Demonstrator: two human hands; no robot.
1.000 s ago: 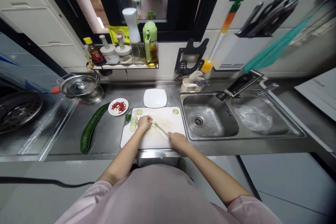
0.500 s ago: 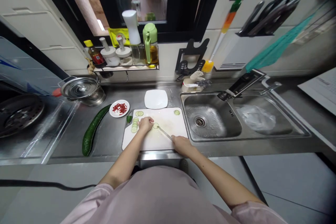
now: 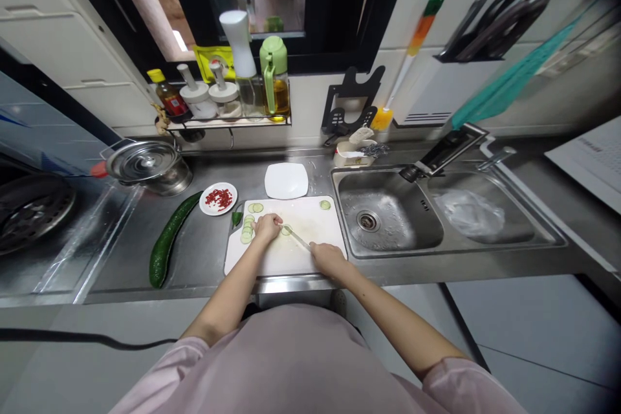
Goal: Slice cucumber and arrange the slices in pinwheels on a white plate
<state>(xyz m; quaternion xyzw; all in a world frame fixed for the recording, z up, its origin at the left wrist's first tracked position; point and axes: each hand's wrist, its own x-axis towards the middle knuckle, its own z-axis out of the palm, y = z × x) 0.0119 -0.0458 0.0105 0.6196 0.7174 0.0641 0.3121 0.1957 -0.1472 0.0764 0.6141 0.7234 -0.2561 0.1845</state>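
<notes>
My left hand (image 3: 266, 227) is curled on the white cutting board (image 3: 310, 255), fingers bunched over a piece of cucumber that they mostly hide. A cut slice (image 3: 286, 230) lies just to its right. My right hand (image 3: 328, 257) grips the handle of a knife (image 3: 299, 240), whose blade angles up-left toward that slice. Several cucumber slices (image 3: 247, 230) lie in a row at the board's left edge, and a single slice (image 3: 325, 205) sits near its far right corner.
A whole cucumber (image 3: 169, 237) lies on the steel counter left of the board. A small plate of chopped red chili (image 3: 218, 198) and a white square plate (image 3: 286, 180) sit behind it. A lidded pot (image 3: 145, 165) stands far left, the sink (image 3: 388, 220) right.
Both hands stay on the board with only small shifts of the knife at the cucumber. The view has tilted slightly.
</notes>
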